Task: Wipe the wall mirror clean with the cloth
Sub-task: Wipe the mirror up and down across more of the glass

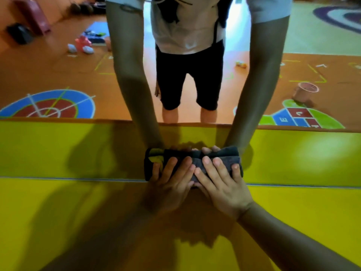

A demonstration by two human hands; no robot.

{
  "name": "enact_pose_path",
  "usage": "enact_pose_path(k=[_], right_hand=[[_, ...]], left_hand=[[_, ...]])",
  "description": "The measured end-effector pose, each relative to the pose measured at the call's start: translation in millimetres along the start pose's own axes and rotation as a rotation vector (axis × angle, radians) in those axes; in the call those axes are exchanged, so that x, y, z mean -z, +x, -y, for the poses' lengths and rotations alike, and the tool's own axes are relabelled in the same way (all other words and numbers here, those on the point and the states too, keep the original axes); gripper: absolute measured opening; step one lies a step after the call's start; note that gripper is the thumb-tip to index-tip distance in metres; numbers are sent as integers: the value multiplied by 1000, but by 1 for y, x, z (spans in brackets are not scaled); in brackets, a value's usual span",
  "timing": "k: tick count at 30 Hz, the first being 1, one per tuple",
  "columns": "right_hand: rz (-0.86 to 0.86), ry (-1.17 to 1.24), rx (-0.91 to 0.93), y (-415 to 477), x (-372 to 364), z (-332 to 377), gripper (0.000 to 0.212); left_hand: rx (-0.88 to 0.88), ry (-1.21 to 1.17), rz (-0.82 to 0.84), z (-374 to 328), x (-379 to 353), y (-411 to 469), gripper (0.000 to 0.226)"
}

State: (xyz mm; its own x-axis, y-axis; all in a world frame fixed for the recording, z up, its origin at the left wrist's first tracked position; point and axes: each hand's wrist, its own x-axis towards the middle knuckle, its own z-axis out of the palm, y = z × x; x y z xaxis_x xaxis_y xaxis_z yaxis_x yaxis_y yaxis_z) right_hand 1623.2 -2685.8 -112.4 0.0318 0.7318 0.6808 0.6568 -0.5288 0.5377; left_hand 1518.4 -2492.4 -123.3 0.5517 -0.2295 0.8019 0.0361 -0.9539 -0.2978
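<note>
Grey cloth (pixel 227 160) lies flat on the very bottom of the mirror (pixel 58 149), right where the glass meets the yellow floor (pixel 78 222). The left hand (pixel 172 180) pushes on the left part of the cloth, with its fingers straight and a bit spread. The right hand (pixel 220 184) pushes on the right part in the same way, flat and straight, and it touches the left hand. Neither hand curls round the cloth; both hands only press it on the glass.

The step in hand looks like the wiping itself, down on the lowest strip of the mirror. The next move likely needs both hands to slide the cloth along or up the glass, pushing evenly so it does not bunch up or slip out. How much of the mirror is clean cannot be told.

The glass shows the room behind. On the left is a blue and red target (pixel 48 108) painted on an orange floor, with small toys (pixel 83 45) farther back. In the middle a person bends forward in a pale shirt (pixel 187 32) and black shorts (pixel 189 75). On the right stands a pink cup (pixel 304 92), near some painted squares (pixel 298 116).
</note>
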Motion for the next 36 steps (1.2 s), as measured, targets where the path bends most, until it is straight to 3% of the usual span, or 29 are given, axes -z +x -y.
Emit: enact_pose_path(k=[6, 9, 15, 18, 29, 36], right_hand=[[14, -8, 91, -10, 1, -19, 111], [6, -21, 51, -24, 5, -38, 111], [5, 5, 20, -28, 20, -68, 96], [-8, 7, 13, -6, 36, -87, 78], [-155, -23, -47, 194, 164, -253, 64], [-253, -79, -25, 331, 257, -365, 56]], left_hand=[[30, 72, 17, -19, -11, 3, 91], [27, 66, 11, -42, -18, 16, 95], [131, 20, 37, -74, -11, 46, 98], [123, 7, 49, -65, 9, 75, 91], [25, 27, 8, 30, 167, 332, 74], [37, 132, -119, 88, 254, 494, 80]])
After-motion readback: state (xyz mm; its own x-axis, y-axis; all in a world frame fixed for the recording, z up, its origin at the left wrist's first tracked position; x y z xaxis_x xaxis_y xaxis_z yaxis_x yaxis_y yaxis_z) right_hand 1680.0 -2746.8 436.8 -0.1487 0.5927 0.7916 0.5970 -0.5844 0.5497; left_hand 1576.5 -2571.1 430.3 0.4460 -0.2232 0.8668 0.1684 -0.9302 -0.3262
